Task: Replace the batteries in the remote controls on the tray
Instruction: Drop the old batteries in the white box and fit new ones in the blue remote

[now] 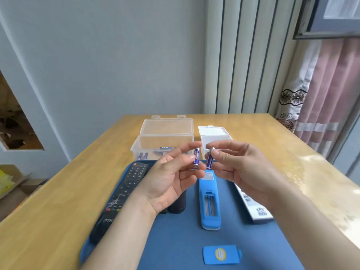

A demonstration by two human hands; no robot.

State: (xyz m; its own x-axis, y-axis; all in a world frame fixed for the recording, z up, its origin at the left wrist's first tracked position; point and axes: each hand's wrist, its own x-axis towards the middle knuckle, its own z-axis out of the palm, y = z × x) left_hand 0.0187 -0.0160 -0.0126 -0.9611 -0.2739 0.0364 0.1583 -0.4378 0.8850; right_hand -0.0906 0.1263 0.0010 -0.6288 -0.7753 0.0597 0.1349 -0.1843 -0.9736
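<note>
Holding two purple batteries up over the far half of the blue tray (175,240), one in each hand. Pinching the left battery (196,157) between thumb and fingertips of the left hand (171,172), roughly upright, metal caps at top and bottom. Gripping the right battery (210,159) the same way in the right hand (233,166), thumb on its upper end, slightly tilted. Close beside the other, not touching.

Below the hands, at the tray's middle: blue remote (209,201) lying face down and lengthwise, battery bay uncovered, two bare slots showing. By the tray's near edge: blue cover (221,255), loose and flat.

Along the tray's left edge: black remote (124,188), buttons up, and beside it a second dark remote (177,207), half hidden under the left wrist. Toward the tray's right edge: white remote (253,205), partly hidden behind the right forearm.

Past the tray's far edge, on the desk (58,211): clear box (163,141) with lid swung back and more batteries inside. Just right of it, a white box (214,139), also open — contents not visible.
</note>
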